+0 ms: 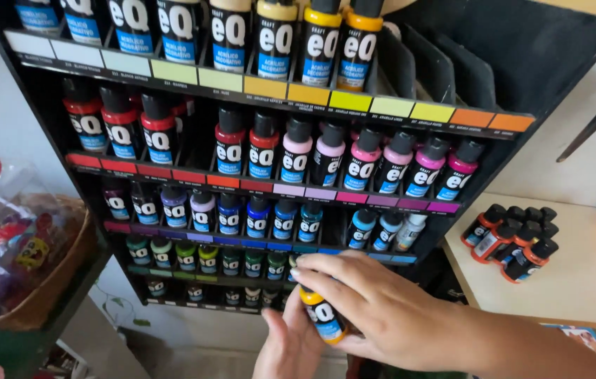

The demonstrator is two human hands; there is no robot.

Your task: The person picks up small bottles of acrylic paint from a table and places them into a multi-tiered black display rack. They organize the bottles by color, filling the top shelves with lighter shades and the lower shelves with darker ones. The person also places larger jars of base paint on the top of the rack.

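- My right hand (382, 316) grips a small yellow paint bottle with black cap (322, 316); left hand (291, 344) cups it below, fingers loosely spread.
- Bottle sits low before the black tiered paint rack (66, 151).
- I judge: keep it upright, match the shelf's colour strip.

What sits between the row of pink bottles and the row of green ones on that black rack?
In the head view, a row of purple and blue paint bottles fills the shelf between the pink bottles and the green bottles.

Black tiered display rack (522, 84) carries rows of small paint bottles (298, 151), black caps, sorted by colour: yellows top, reds and pinks, blues, greens lower. Pale shelf (593, 274) right carries wrapped pack of orange bottles (512, 242).
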